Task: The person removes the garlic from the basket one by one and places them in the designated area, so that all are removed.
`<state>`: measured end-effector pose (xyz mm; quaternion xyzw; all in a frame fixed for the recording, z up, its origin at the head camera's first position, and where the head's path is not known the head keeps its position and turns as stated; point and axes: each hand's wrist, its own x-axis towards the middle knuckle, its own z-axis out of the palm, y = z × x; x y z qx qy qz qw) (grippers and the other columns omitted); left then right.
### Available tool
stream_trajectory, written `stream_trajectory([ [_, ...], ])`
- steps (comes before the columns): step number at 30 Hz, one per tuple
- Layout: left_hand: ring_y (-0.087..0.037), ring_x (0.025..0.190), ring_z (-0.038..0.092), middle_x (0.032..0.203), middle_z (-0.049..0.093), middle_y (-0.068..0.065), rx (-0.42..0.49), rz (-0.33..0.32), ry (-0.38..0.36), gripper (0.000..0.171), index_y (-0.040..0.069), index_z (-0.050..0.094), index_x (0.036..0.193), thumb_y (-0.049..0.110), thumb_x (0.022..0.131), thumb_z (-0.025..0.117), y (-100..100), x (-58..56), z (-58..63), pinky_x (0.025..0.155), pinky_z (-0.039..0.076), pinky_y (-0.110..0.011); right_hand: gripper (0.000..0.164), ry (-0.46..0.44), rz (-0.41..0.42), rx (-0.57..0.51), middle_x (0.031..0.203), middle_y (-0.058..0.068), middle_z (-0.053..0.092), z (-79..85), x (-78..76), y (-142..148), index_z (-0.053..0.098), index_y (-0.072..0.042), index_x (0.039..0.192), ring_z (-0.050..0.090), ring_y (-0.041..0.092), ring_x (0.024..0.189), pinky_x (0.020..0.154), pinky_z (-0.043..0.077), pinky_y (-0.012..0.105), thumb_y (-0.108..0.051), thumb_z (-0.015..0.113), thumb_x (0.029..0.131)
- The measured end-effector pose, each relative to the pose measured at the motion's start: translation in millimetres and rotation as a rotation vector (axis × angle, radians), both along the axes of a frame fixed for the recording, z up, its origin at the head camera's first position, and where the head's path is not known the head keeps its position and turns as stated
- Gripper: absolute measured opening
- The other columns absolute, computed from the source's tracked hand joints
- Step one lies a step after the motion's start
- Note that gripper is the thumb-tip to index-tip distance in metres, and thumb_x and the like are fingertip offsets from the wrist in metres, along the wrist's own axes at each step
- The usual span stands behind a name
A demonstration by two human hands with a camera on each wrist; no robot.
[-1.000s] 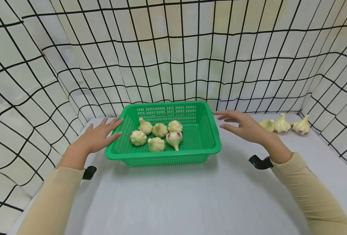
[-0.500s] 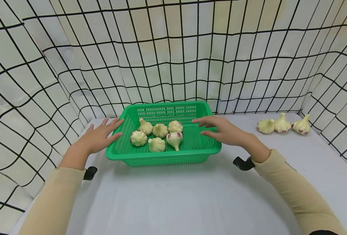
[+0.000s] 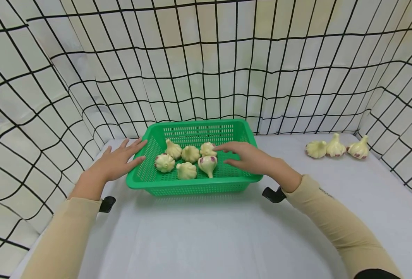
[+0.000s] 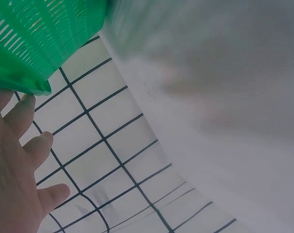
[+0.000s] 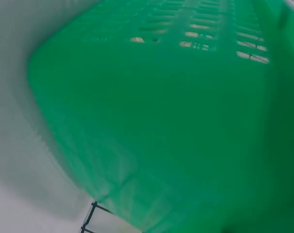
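Note:
A green plastic basket [image 3: 192, 187] stands on the table, holding several garlic bulbs [image 3: 186, 171] in its left and middle part. My left hand [image 3: 117, 161] rests with spread, straight fingers at the basket's left rim; in the left wrist view its fingertips meet the rim's [image 4: 40, 87] outer edge. Over the right side of the basket reaches my right hand [image 3: 251, 158], fingers extended and thumb apart. Its fingertips overlap the edge of the back right bulb [image 3: 207, 148]; whether they touch it I cannot tell. The basket wall [image 5: 152, 121] fills the right wrist view and hides that hand.
Three more garlic bulbs [image 3: 335, 146] sit in a row at the table's far right. Black grid netting [image 3: 220, 83] over white sheeting encloses the back and both sides. A white cloth-like surface [image 3: 185, 232] covers the table.
My right hand has moved left, from outside the basket's right rim to above its inside, close to the bulbs. The left hand and the bulbs in the basket stay in place.

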<state>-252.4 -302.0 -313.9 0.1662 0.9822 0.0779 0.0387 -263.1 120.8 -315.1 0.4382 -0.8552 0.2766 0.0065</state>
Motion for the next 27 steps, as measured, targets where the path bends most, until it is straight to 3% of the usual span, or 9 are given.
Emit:
stream_trajectory([
  [10,-0.049,0.153,0.003,0.17,0.014,-0.017,0.001,0.002,-0.008,0.074,0.015,0.018,0.166,0.056,0.108,0.038,2,-0.3,0.2,0.111,-0.004,-0.079,0.044,0.043,-0.054,0.104,0.142,0.01,0.061,1.8,-1.2,-22,0.061,-0.004,0.14,0.051,0.028,0.137,0.111,0.044,0.04,0.002,0.069,0.097],
  [27,-0.05,0.153,0.002,0.17,0.013,-0.018,-0.01,0.001,-0.009,0.073,0.014,0.017,0.166,0.054,0.109,0.038,1,-1.1,0.6,0.111,-0.003,-0.079,0.041,-0.051,-0.059,0.25,0.142,0.009,0.061,-4.4,-15.5,-48,0.063,-0.005,0.139,0.05,0.028,0.139,0.111,0.044,0.038,0.004,0.063,0.1],
])
